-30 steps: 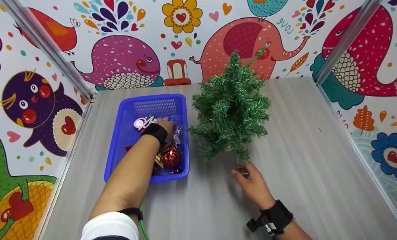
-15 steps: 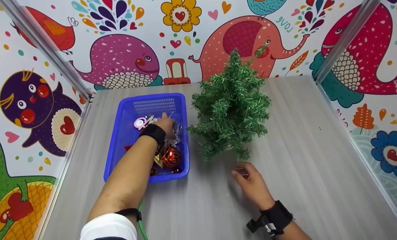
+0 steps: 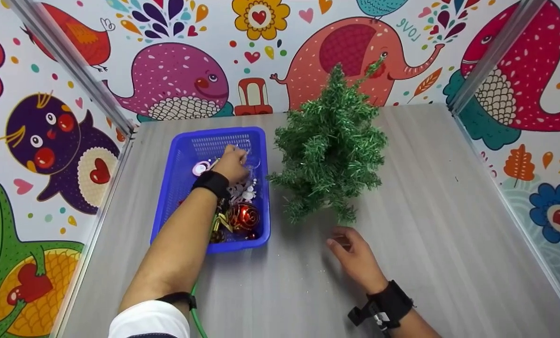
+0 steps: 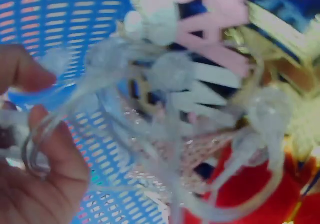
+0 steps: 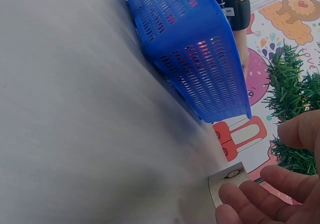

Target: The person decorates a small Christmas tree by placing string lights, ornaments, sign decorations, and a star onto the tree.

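Observation:
My left hand point(image 3: 232, 165) is inside the blue plastic basket point(image 3: 267, 188), over its far right part. It grips a string of lights point(image 4: 172, 72) with clear wire and round clear bulbs; in the left wrist view the wire loops by the fingers, blurred. Below the bulbs lie pink and white letter ornaments point(image 4: 212, 29), a gold ornament point(image 4: 300, 99) and something red. My right hand point(image 3: 357, 260) rests on the table with loosely bent fingers, holding nothing. Just beyond it stands a small green tinsel Christmas tree point(image 3: 329, 155), its pale base point(image 5: 227, 179) showing beside the fingers.
A shiny red bauble point(image 3: 244, 216) lies in the basket's near right corner, with white ornaments point(image 3: 248, 193) behind it. The grey table point(image 3: 425, 211) ends at cartoon-printed walls point(image 3: 181, 80) with metal corner posts. A green cable point(image 3: 196, 319) hangs by the left arm.
My left hand has risen and shifted toward the far side of the basket, uncovering more white ornaments. The right hand and the tree have stayed put; the head view has tilted slightly.

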Motion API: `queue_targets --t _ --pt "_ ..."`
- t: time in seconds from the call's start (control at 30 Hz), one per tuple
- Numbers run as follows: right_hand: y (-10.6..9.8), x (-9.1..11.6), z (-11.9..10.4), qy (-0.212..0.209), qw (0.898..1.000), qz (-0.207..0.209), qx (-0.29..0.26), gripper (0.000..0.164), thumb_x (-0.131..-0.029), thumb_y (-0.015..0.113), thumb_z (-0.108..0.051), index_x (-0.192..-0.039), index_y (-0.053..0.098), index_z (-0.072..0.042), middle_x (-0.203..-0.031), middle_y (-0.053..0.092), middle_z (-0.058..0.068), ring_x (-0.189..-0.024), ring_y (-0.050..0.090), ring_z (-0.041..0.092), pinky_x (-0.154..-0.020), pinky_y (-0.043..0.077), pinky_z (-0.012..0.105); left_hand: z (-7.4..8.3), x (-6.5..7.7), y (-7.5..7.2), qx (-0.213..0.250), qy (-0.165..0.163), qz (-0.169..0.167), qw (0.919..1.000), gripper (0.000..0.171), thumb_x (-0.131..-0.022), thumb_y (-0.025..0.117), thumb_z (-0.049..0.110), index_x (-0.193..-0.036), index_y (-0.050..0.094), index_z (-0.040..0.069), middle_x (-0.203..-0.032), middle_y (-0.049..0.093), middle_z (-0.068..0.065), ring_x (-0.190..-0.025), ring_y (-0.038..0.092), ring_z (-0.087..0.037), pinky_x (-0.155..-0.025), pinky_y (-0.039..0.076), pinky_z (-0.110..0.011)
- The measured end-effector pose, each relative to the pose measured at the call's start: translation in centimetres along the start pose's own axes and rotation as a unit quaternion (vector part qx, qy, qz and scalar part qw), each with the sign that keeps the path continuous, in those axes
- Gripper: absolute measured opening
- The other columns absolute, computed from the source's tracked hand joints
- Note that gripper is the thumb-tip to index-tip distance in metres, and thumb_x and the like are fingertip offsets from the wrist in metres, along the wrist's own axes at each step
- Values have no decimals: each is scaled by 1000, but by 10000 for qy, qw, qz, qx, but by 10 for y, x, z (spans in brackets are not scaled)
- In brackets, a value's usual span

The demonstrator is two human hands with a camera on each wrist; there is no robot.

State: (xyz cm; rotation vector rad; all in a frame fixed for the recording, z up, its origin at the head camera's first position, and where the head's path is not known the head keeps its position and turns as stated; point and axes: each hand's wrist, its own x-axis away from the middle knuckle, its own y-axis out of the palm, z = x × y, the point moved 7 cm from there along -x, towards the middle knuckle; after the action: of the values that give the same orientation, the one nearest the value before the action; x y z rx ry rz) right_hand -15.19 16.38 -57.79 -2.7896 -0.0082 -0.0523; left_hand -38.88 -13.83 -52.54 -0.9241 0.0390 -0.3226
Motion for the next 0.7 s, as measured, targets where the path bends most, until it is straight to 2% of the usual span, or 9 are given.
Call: queue_targets --t 0.1,0.2,0.37,0.5,0.63,0.7 --pt "0 0 2 53 10000 2 2 35 -101 68 -15 -133 63 -1 -126 68 15 -112 68 25 -95 53 31 10 2 -12 151 155 470 9987 32 -79 53 -10 -76 32 14 -124 43 -25 -115 53 -41 -81 45 -40" --pt "0 -1 4 129 9999 -5 -6 36 -100 69 -15 -133 63 -2 -127 68 14 -112 67 24 -95 53 31 19 4 -23 127 199 845 9961 28 -83 48 -9 -76 33 14 -126 48 -27 -118 54 -40 -86 44 -41" --pt "1 -1 3 45 10000 -32 -38 36 -101 68 -15 -133 63 -1 -126 69 14 -112 68 24 -95 53 31 29 8 -40 308 198 1344 9903 28 -86 50 -5 -76 32 15 -116 49 -22 -94 49 -32 -76 35 -35" --pt "3 0 2 25 10000 -43 -52 35 -101 68 -16 -132 63 -1 -124 69 13 -111 68 24 -95 53 32 39 14 -59 691 280 1810 9807 30 -85 52 -4 -74 32 16 -100 46 -12 -82 41 -26 -73 31 -32" --pt "5 1 3 63 9999 -111 24 37 -101 67 -19 -134 62 0 -123 70 11 -111 68 23 -95 54 33 50 22 -76 1097 398 2142 9698 30 -83 51 -5 -72 32 16 -89 37 -6 -78 36 -23 -72 28 -30" --pt "6 2 3 30 9999 -119 86 38 -101 67 -19 -134 62 0 -122 70 10 -111 68 23 -95 55 34 56 26 -84 1253 473 2257 9649 31 -83 50 -6 -72 31 16 -92 43 -7 -83 40 -23 -73 28 -30"
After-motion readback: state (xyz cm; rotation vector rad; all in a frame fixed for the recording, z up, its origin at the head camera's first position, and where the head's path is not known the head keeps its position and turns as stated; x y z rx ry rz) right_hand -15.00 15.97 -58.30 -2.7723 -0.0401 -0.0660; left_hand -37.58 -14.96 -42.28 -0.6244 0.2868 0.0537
